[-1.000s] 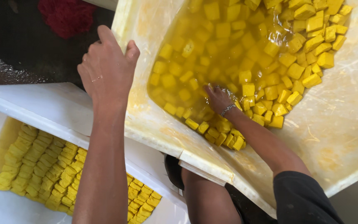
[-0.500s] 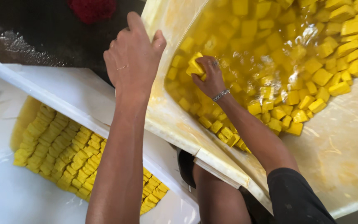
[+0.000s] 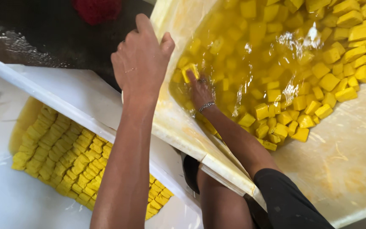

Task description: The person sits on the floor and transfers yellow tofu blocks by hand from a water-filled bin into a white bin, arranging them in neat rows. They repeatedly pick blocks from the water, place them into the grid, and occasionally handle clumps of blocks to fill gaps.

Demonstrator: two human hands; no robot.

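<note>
My left hand (image 3: 140,63) grips the rim of a large pale tub (image 3: 183,123) that is tilted up on its side. Inside the tub, yellow liquid (image 3: 250,46) holds several yellow cubes (image 3: 318,85), some floating, some piled at the right. My right hand (image 3: 201,91) is down in the liquid near the tub's left wall, wearing a thin metal bracelet. Its fingers are closed around one yellow cube (image 3: 189,71).
A second white tub (image 3: 68,91) lies below left, with several yellow cubes (image 3: 68,152) packed in rows along its bottom. Dark wet floor (image 3: 43,34) and a red object (image 3: 96,9) lie at the top left. My knees (image 3: 217,199) are between the tubs.
My right hand moved left from the cube pile at the tub's low side to its left wall and took up one cube. The liquid now ripples.
</note>
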